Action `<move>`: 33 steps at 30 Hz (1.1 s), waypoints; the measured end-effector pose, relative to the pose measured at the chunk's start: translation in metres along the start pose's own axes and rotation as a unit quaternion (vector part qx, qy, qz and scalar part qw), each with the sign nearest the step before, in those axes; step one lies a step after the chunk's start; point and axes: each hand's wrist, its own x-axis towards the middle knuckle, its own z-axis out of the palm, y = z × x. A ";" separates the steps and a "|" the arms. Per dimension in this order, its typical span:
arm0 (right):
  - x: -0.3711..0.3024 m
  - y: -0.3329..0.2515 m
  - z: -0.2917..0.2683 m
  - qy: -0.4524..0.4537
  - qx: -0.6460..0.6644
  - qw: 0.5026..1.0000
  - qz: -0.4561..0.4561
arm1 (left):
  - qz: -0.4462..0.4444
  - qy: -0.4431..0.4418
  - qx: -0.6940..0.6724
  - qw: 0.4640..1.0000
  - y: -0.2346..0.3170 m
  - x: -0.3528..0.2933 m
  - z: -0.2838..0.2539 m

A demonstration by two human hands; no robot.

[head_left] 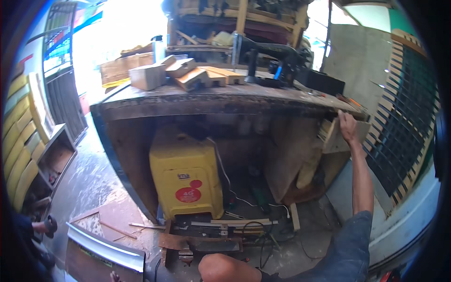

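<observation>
My right hand (347, 126) is closed over the top edge of a small wooden drawer (340, 138) at the right end of the workbench (221, 107). The drawer stands partly pulled out, and some light-coloured pieces show inside it. My right arm is stretched forward to it. Of my left hand (115, 277), only what look like fingertips show at the lower edge, beside a brown panel with a pale metal strip (105, 249). Whether those fingers hold anything is hidden. My bent knee (228, 269) is at the lower middle.
Wooden blocks (148, 77) and a black machine (272, 63) stand on the bench. Beneath it are a yellow plastic stool (185, 174) and a white cable (224, 171). Wood strips, cords and a rusty metal piece (202, 243) lie before it. A slatted frame (404, 117) leans right.
</observation>
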 end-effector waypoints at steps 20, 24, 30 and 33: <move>-0.114 -0.012 -0.146 0.037 0.152 0.976 0.149 | 0.281 -0.334 -0.093 0.895 0.118 0.053 0.134; -0.063 0.026 -0.162 -0.050 -0.010 0.980 0.190 | 0.178 -0.403 -0.013 0.898 0.110 0.050 0.105; -0.009 0.096 -0.136 -0.384 -0.215 0.875 0.204 | 0.125 -0.447 0.065 0.883 0.114 0.044 0.095; 0.000 0.111 -0.133 -0.352 -0.240 0.878 0.220 | 0.109 -0.468 0.100 0.871 0.122 0.045 0.092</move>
